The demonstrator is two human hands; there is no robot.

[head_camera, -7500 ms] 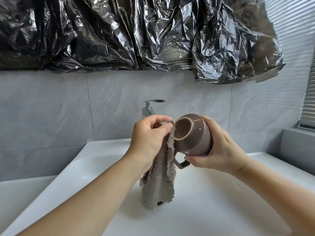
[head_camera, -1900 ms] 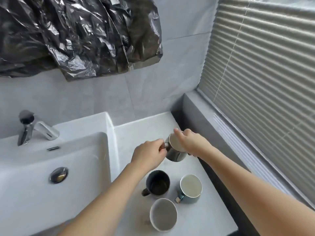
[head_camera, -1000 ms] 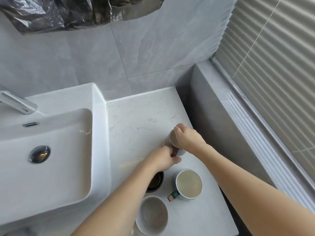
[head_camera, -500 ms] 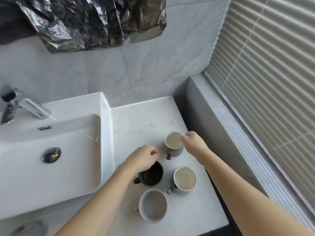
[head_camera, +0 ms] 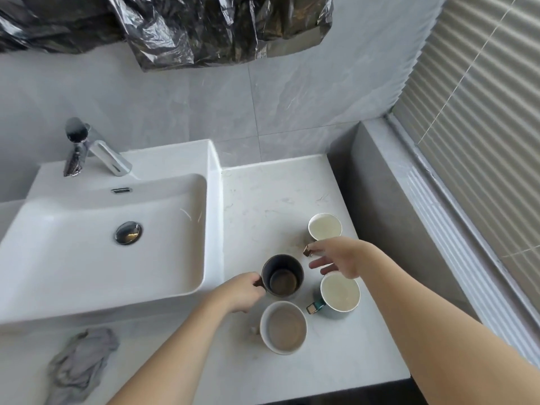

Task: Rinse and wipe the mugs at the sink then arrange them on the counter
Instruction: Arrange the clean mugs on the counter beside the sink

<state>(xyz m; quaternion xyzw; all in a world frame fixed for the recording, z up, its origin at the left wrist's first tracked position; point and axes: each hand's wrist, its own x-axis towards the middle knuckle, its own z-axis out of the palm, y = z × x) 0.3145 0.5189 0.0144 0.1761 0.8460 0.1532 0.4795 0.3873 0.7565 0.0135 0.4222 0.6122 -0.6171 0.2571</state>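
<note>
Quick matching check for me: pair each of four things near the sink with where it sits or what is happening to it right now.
1 dark mug
2 teal mug
3 grey cloth
4 brown mug

A crumpled in front of the sink
B farthest back on the counter
C handle gripped by the left hand
D just below the open right hand

Pairs: 1-C, 2-D, 3-A, 4-B

Your left hand point(head_camera: 242, 292) covers the handle of the dark mug point(head_camera: 282, 275), so you cannot see how the fingers close on it. Your right hand point(head_camera: 340, 260) hides the near rim and most of the handle of the far mug point(head_camera: 324, 226). The grey cloth point(head_camera: 79, 366) and the crumpled plastic sheet point(head_camera: 204, 27) run off the frame's edges. The tap point(head_camera: 87, 147) is smeared with blur.
</note>
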